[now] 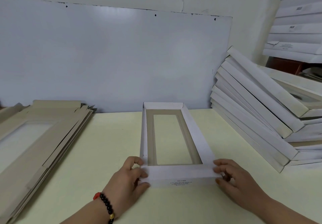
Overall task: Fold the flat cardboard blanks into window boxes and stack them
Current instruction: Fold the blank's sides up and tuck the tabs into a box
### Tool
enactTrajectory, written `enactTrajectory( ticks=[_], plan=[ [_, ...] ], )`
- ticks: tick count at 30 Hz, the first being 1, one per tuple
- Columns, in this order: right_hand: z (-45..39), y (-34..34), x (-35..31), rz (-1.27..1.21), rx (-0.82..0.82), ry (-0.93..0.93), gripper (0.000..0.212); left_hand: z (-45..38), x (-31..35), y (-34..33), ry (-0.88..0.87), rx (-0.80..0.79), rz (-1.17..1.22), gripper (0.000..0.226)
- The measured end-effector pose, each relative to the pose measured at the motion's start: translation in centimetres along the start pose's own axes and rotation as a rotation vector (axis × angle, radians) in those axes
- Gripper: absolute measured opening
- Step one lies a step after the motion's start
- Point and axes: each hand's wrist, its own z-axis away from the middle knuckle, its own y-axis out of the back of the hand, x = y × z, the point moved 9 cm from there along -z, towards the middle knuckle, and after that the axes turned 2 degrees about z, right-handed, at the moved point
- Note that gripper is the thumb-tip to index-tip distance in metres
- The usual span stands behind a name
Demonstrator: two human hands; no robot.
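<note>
Box (174, 136) sat on the pale surface (104, 145) right in front of me, open side up, window panel lying flat on the bottom, all four walls standing. I had both hands on the near end wall, the one w/ small printed text.

My left hand (129, 175) held the near left corner: thumb on top by the rim, fingers curled round the end of the wall, so the grip was pinching the cardboard, not spread. Beaded bracelet (106, 204) on that wrist.

My right hand (233, 176) did the same at the near right corner: fingertips bent onto the top edge, thumb low against the outside of the wall. Grip closed on the corner, fingers bent not straight.

Stack of flat blanks (40, 136), grey side up, lay on the surface to my left, well apart from the box. Pile of folded boxes (257, 112) leaned at a tilt on my right, near the box but not touching it. White board (113, 58) stood behind.
</note>
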Motion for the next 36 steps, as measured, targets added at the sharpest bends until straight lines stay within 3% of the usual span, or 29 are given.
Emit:
enactTrajectory(
  ticks=[9, 17, 23, 27, 31, 36],
  plan=[
    [-0.4, -0.8, 0.6, 0.131, -0.101, 0.061, 0.014, -0.7, 0.9, -0.8, -0.068, -0.112, -0.153, 0.029],
    [-1.5, -1.8, 0.3, 0.261, -0.263, 0.161, 0.018, -1.4, 0.7, -2.6, 0.035, -0.315, -0.520, 0.031],
    [-2.3, -2.7, 0.0, 0.328, -0.351, 0.155, 0.028, -2.2, 0.8, -3.4, 0.082, -0.408, -0.583, 0.024],
    [-1.9, -2.7, -0.1, 0.340, -0.392, 0.167, 0.028, -2.0, 0.6, -3.6, 0.100, -0.407, -0.561, 0.028],
    [-1.6, -1.9, 0.5, 0.285, -0.343, 0.084, 0.027, -1.3, 0.5, -2.4, 0.051, -0.292, -0.409, 0.039],
    [-1.6, -0.5, 1.7, 0.215, -0.282, -0.086, 0.023, -0.6, -0.1, -0.8, 0.111, -0.159, -0.249, 0.026]
  ],
)
